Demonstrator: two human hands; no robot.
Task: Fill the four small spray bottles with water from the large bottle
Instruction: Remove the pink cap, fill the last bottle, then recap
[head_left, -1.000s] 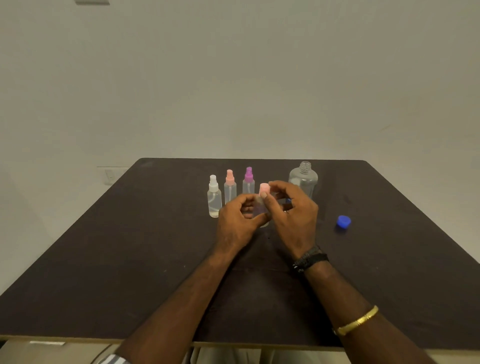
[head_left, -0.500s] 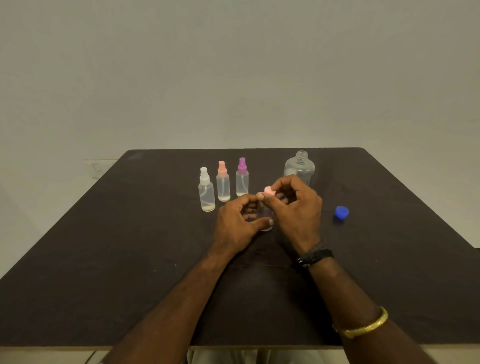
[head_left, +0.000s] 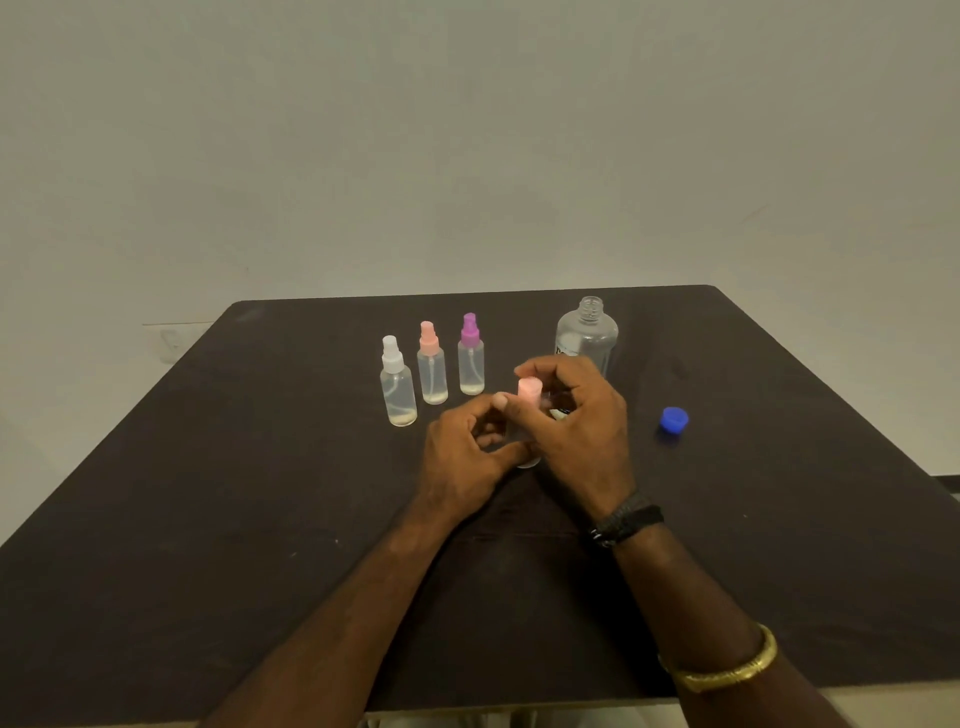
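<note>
Head view: at the centre of the frame both hands meet on the fourth small spray bottle (head_left: 527, 461), which stands on the dark table (head_left: 208, 467). The left hand (head_left: 465, 460) curls round its clear body, thumb low near the base. The right hand (head_left: 579, 434) arches over from the right, fingers bent, pinching the pale pink cap (head_left: 530, 395). The hands hide most of the bottle.

Up and left, three more spray bottles stand in a slanting row: white-topped (head_left: 397, 387), salmon-topped (head_left: 431, 369) and purple-topped (head_left: 471, 358). Behind the right hand the large bottle (head_left: 587, 332) stands uncapped, its lower part hidden by the fingers. A blue cap (head_left: 674, 419) lies apart at right. The right arm wears a black watch (head_left: 623, 519) and a gold bangle (head_left: 722, 670).
</note>
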